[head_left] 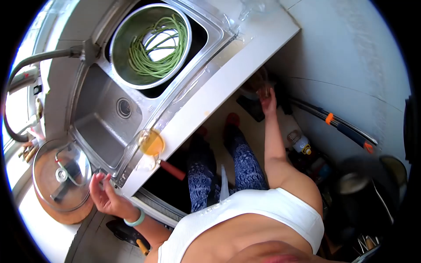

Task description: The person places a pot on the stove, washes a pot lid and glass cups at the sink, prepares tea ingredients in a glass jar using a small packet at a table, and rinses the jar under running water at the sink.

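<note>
My left hand [106,197], with a pale green bangle [135,218] at the wrist, is raised near the counter's left end, holding nothing. Its fingers are apart and slightly bent. Close beside it a glass lid [76,168] lies over a round wooden board [66,215]. My right hand [267,101] reaches down past the counter's far end, palm partly showing and fingers loosely apart. Beyond its fingertips is a dim brownish thing [255,81] that I cannot make out. Long green beans [175,59] lie coiled in a metal basin [120,65] over one sink bowl.
A faucet [48,55] arches over the sink [96,103]. At the counter edge rests a round amber thing [153,143], with a red-brown handle [172,169] near it. Poles [337,122] lean on the right wall, near a plastic bottle [299,142]. A dark pan [123,232] is at lower left.
</note>
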Motion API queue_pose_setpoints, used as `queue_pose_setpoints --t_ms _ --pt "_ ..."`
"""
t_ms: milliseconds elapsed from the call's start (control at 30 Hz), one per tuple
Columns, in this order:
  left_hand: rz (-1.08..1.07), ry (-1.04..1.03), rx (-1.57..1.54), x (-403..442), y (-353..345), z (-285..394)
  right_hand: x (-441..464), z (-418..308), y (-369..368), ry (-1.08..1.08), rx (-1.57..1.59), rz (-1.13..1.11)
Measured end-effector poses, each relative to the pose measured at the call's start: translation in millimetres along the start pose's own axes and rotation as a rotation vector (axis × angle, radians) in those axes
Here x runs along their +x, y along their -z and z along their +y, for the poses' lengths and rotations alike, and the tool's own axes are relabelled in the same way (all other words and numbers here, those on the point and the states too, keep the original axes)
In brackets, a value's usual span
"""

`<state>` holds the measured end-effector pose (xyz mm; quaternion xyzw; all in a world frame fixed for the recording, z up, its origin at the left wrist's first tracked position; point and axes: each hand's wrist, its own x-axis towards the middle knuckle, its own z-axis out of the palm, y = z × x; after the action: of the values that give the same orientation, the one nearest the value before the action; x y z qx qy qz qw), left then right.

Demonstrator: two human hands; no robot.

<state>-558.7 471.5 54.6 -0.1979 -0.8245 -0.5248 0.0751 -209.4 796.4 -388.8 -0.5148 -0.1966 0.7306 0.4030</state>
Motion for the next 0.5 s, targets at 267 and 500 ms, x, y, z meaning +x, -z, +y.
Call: queue_pose_setpoints --t_ms 267,500 --pt "-0.49 0.13 -0.377 10.4 -5.9 73.7 -217.4 -150.8 -221.4 0.011 0.248 -0.958" --pt "-0.584 -0.031 -0.736 45.1 -34.7 53.0 -312.8 -135.9 -429.7 -0.311 0.027 -1.557"
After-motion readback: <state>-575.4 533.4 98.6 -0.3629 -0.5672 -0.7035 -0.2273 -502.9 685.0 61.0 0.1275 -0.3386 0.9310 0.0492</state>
